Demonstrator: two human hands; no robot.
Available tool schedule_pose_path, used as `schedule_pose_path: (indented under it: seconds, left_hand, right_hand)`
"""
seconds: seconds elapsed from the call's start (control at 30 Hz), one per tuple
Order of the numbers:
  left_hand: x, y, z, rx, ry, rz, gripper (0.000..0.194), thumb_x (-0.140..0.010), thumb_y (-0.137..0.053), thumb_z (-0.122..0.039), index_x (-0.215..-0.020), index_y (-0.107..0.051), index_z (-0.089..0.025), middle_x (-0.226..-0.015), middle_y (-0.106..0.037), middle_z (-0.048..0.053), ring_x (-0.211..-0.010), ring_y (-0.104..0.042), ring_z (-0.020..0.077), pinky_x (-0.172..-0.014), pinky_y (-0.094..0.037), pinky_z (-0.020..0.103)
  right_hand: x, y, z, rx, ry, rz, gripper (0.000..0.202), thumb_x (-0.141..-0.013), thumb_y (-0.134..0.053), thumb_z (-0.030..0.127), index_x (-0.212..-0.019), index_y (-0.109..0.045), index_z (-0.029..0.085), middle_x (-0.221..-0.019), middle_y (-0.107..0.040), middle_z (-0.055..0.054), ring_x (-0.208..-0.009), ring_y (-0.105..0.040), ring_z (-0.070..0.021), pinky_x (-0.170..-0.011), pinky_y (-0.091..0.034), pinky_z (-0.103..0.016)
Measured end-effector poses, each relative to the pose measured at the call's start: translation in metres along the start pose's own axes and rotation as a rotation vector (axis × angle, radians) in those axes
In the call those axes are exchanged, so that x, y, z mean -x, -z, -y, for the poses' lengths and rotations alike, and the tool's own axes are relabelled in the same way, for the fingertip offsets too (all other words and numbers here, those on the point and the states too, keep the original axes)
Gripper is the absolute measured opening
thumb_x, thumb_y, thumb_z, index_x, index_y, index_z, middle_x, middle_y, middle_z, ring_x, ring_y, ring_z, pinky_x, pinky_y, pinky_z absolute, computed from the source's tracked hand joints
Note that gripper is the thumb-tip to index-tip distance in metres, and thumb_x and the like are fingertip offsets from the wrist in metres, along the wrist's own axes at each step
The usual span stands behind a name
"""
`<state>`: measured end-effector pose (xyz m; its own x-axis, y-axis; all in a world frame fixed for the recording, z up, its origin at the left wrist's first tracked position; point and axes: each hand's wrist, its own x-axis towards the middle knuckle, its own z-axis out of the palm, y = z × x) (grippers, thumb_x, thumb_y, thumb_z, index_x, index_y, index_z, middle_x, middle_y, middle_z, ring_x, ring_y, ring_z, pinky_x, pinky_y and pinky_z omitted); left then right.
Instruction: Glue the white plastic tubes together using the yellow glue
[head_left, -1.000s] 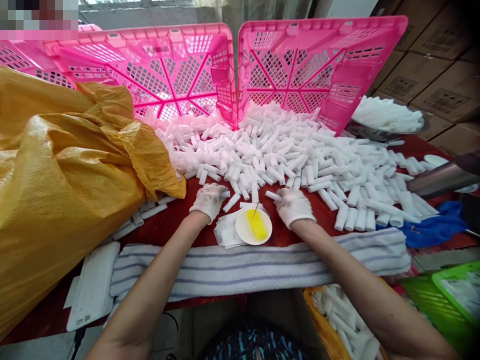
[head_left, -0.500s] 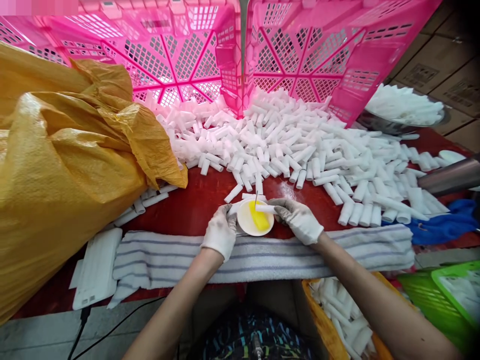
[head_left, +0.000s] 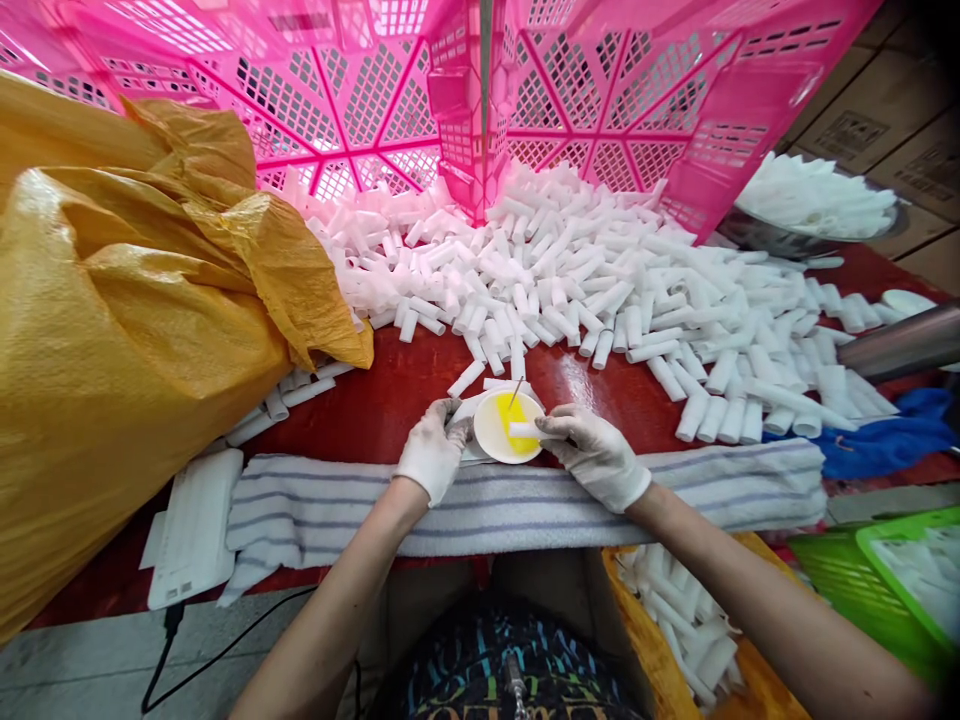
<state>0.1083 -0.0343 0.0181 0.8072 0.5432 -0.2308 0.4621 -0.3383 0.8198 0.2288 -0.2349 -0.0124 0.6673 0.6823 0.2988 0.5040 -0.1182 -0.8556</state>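
Since hands pulled back from pile, right hand now pinches white roll over yellow dish; left hand steadies dish edge, fingers curled, holding nothing else.

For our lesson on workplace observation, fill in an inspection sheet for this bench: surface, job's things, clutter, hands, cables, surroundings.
Surface: red table, striped towel along its near edge.
Job's things: white dish with yellow paste and a stick; white roll over the dish; pile of rolls behind.
Clutter: yellow sack, blue cloth, white pads.
Hands: left hand, gloved, at the dish's rim; right hand, gloved, pinches the roll.
Cables: black cable under the table edge.
Surroundings: pink crates, cardboard boxes, orange bin of rolls, green basket.
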Motion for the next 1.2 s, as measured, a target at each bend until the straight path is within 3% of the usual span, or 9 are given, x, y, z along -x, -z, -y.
schedule_pose_path:
  seconds: [0.17,0.4,0.53,0.7,0.8,0.9,1.0,1.13,1.2]
  left_hand:
    - [0.002,0.002,-0.003,-0.056,-0.008,-0.004,0.026,-0.085,-0.055,-0.026,-0.108,-0.057,-0.015,-0.107,-0.067,0.009,-0.1,-0.063,0.0221,-0.092,-0.048,0.036]
    - [0.001,0.002,0.004,0.039,-0.048,-0.056,0.026,-0.079,-0.061,-0.026,-0.103,-0.056,-0.016,-0.103,-0.066,0.007,-0.095,-0.063,0.0185,-0.09,-0.049,0.032]
    - [0.009,0.003,0.009,0.172,-0.114,-0.145,0.028,-0.078,-0.062,-0.029,-0.103,-0.056,-0.017,-0.1,-0.066,0.005,-0.093,-0.064,0.0164,-0.088,-0.05,0.03]
    - [0.03,-0.005,-0.002,0.324,-0.153,0.091,0.029,-0.078,-0.064,-0.033,-0.102,-0.06,-0.018,-0.099,-0.066,0.004,-0.089,-0.064,0.0153,-0.083,-0.052,0.028]
    - [0.041,-0.008,-0.014,0.324,-0.132,0.257,0.03,-0.081,-0.06,-0.035,-0.105,-0.061,-0.017,-0.087,-0.066,0.003,-0.074,-0.062,0.013,-0.07,-0.052,0.025]
    - [0.047,-0.007,-0.023,0.266,-0.177,0.333,0.032,-0.085,-0.054,-0.038,-0.107,-0.061,-0.016,-0.076,-0.063,0.001,-0.062,-0.055,0.011,-0.06,-0.048,0.023]
    - [0.049,-0.01,-0.027,0.202,-0.113,0.373,0.042,-0.09,-0.041,-0.052,-0.085,-0.063,-0.015,-0.06,-0.055,0.0,-0.05,-0.046,0.01,-0.047,-0.039,0.021]
    - [0.052,-0.03,-0.032,0.171,0.06,0.513,0.06,-0.091,-0.024,-0.06,-0.056,-0.051,-0.019,-0.045,-0.044,0.0,-0.038,-0.037,0.0111,-0.039,-0.031,0.025]
    - [0.058,-0.044,-0.039,0.084,-0.017,0.419,0.057,-0.093,-0.025,-0.053,-0.059,-0.054,-0.019,-0.051,-0.054,0.004,-0.044,-0.046,0.0142,-0.046,-0.037,0.027]
  right_hand:
    - [0.004,0.0,0.006,0.004,-0.211,0.051,0.035,-0.085,-0.061,0.038,-0.116,-0.064,0.021,-0.111,-0.067,-0.008,-0.097,-0.065,-0.0215,-0.092,-0.053,-0.039]
    - [0.014,-0.01,0.012,-0.072,-0.134,-0.04,0.017,-0.078,-0.068,0.039,-0.078,-0.068,0.022,-0.078,-0.063,-0.004,-0.07,-0.061,-0.0172,-0.067,-0.054,-0.033]
    - [0.021,0.0,0.026,-0.152,-0.204,-0.029,0.021,-0.072,-0.073,0.037,-0.084,-0.069,0.02,-0.085,-0.064,-0.005,-0.076,-0.061,-0.0172,-0.069,-0.052,-0.031]
    - [0.016,0.011,0.043,-0.46,-0.587,-0.093,0.041,-0.076,-0.067,0.049,-0.1,-0.062,0.016,-0.061,-0.056,0.001,-0.047,-0.046,-0.0083,-0.042,-0.033,-0.02]
    - [0.01,0.013,0.048,-0.488,-0.64,-0.018,0.045,-0.076,-0.065,0.054,-0.096,-0.062,0.014,-0.052,-0.05,0.004,-0.042,-0.037,-0.007,-0.039,-0.026,-0.02]
    - [0.009,0.015,0.054,-0.335,-0.561,-0.015,0.042,-0.078,-0.062,0.054,-0.092,-0.063,0.015,-0.061,-0.057,0.0,-0.047,-0.045,-0.0095,-0.043,-0.035,-0.022]
    - [0.015,0.019,0.062,-0.028,-0.252,0.02,0.031,-0.083,-0.058,0.047,-0.087,-0.065,0.017,-0.074,-0.064,-0.005,-0.06,-0.055,-0.0133,-0.053,-0.043,-0.025]
    - [0.023,0.018,0.074,0.502,0.178,0.218,0.033,-0.085,-0.049,0.036,-0.058,-0.058,0.02,-0.053,-0.053,-0.003,-0.049,-0.045,-0.0119,-0.05,-0.032,-0.027]
    - [0.026,0.012,0.077,0.586,0.205,0.161,0.037,-0.087,-0.044,0.032,-0.053,-0.053,0.02,-0.049,-0.05,-0.002,-0.045,-0.042,-0.0112,-0.048,-0.029,-0.027]
